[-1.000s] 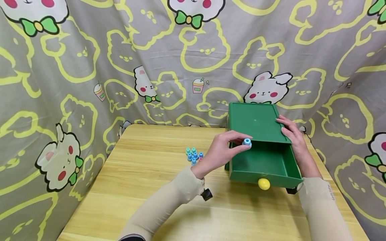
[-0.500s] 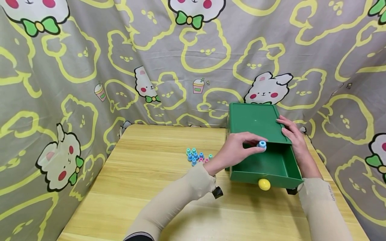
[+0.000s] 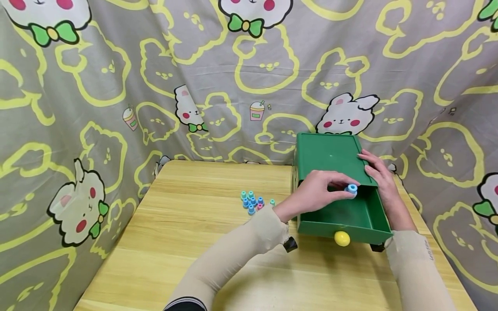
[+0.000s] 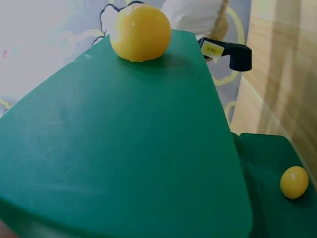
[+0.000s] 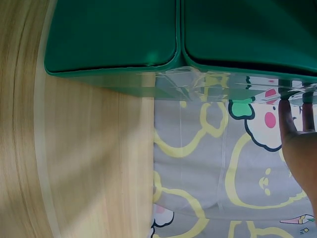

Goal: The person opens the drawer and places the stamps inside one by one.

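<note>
My left hand (image 3: 323,190) pinches a small light-blue stepped peg (image 3: 352,190) with a hole in its top, between thumb and fingers. It hovers over the pulled-out drawer (image 3: 319,229) of a green cabinet (image 3: 328,155). A yellow knob (image 3: 342,238) sits on that drawer's front. In the left wrist view the drawer front (image 4: 133,144) fills most of the picture, and the peg is out of sight. My right hand (image 3: 383,179) rests against the cabinet's right side with its fingers on the top edge; the right wrist view shows its fingers (image 5: 286,116) touching the side wall.
Several small blue, green and pink pegs (image 3: 253,201) stand on the wooden table (image 3: 186,216) left of the cabinet, some partly behind my left forearm. A second, pushed-in drawer shows its yellow knob (image 4: 294,182). A patterned curtain (image 3: 218,65) hangs behind the table.
My left hand has moved rightward and slightly toward me with the peg, further over the drawer. More of the pegs on the table came into view. The right hand stays in place.
</note>
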Demonstrator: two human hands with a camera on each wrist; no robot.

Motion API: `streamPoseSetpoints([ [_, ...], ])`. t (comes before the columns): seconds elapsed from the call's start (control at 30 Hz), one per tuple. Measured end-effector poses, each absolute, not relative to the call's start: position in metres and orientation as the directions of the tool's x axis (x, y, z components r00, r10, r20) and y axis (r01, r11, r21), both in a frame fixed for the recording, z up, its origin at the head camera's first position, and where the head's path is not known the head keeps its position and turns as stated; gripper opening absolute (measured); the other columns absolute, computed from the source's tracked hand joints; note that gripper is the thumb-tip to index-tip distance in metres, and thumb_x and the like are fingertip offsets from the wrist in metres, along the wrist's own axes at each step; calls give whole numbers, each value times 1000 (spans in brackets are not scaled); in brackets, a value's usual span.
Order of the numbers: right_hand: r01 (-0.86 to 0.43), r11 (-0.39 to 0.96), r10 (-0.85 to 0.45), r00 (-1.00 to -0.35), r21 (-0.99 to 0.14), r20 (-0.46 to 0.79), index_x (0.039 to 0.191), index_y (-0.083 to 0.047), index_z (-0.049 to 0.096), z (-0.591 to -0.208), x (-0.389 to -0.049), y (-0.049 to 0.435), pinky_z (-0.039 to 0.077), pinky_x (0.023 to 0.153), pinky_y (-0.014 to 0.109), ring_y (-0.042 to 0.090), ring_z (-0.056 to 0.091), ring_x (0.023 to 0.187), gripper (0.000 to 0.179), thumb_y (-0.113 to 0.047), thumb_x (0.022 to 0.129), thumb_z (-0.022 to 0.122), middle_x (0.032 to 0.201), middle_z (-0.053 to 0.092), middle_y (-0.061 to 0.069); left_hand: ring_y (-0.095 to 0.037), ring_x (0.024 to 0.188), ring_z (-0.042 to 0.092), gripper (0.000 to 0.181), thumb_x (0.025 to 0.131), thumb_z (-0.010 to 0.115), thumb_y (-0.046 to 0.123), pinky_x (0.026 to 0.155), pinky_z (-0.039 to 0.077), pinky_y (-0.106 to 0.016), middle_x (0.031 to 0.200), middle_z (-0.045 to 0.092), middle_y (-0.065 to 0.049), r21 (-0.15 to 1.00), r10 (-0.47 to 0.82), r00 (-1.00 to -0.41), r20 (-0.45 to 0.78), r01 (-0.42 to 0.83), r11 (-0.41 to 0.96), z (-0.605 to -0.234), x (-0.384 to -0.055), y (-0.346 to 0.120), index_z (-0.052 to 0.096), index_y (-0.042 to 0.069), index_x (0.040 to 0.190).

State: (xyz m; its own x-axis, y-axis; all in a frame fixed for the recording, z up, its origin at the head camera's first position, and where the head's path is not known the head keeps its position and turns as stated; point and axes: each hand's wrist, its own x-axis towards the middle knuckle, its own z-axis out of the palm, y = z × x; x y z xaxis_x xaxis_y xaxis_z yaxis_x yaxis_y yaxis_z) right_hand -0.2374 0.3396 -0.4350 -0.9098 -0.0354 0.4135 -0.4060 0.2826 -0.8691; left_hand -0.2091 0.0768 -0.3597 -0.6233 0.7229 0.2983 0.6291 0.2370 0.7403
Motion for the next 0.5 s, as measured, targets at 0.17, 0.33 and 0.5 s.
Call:
streamPoseSetpoints([
  [0.17, -397, 300, -30, -913, -867, 408, 153, -10, 51, -436, -237, 341, 24, 106, 8, 6, 28, 148, 43, -20, 112, 42, 168, 34, -5, 14, 101, 62, 32, 100, 70, 28, 91, 48, -5, 126, 74, 9, 748, 744, -617, 258, 615, 251, -360, -210, 85, 74, 16, 129],
  [0.33, -402, 302, -29, -910, -864, 413, 152, -9, 51, -436, -238, 342, 25, 106, 8, 6, 28, 147, 43, -19, 111, 43, 166, 36, -10, 15, 103, 63, 32, 99, 71, 29, 91, 47, -4, 123, 74, 12, 732, 759, -606, 238, 625, 270, -357, -212, 92, 74, 19, 129],
  [0.5, -406, 295, -33, -909, -865, 415, 152, -7, 52, -435, -239, 341, 25, 106, 7, 4, 28, 147, 43, -17, 111, 43, 165, 37, -9, 14, 105, 64, 32, 99, 72, 30, 91, 46, -3, 122, 74, 14, 717, 770, -602, 211, 631, 297, -357, -214, 96, 73, 22, 129],
])
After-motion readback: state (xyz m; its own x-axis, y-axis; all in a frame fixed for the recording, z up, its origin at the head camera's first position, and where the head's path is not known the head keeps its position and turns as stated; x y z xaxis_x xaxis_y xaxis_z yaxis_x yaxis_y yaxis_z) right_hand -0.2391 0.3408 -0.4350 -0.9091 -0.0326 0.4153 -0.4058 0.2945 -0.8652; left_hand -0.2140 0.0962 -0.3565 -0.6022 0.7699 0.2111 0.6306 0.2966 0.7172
